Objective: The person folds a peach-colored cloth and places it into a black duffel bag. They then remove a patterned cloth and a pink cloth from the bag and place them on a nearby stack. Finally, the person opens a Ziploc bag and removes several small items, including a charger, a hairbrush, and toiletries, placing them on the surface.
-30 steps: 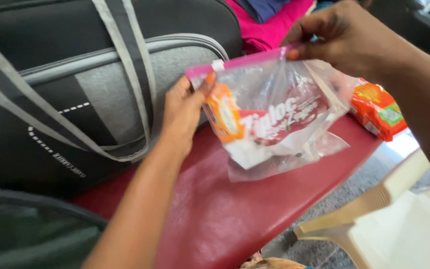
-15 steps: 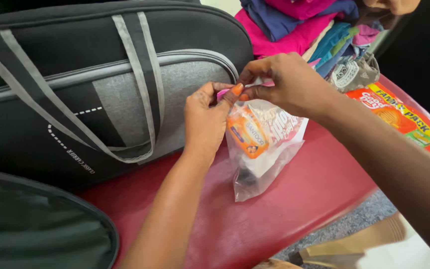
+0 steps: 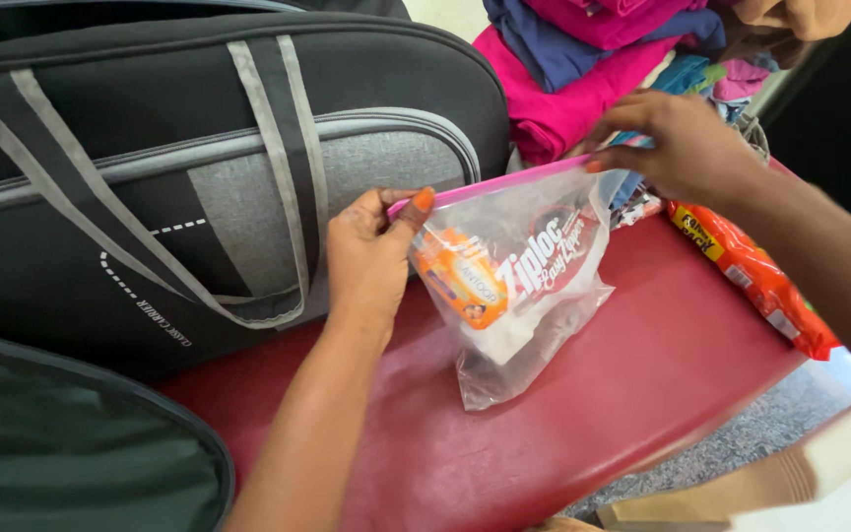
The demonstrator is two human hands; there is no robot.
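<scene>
I hold a clear zip bag [image 3: 534,286] with a pink seal strip upright over a red bench [image 3: 583,414]. My left hand [image 3: 371,256] pinches the left end of the strip. My right hand [image 3: 677,143] pinches the right end, so the strip is stretched straight between them. Inside the bag lies an orange soap packet [image 3: 460,281] and something white below it.
A large black and grey duffel bag [image 3: 179,177] with grey straps stands on the bench to the left. Folded pink and blue clothes [image 3: 583,59] are stacked behind. An orange biscuit pack [image 3: 755,276] lies at the right. A dark bag [image 3: 71,443] fills the lower left corner.
My right hand slid from next to the left hand rightward along the pink strip to its far end. The left hand kept its pinch on the left end.
</scene>
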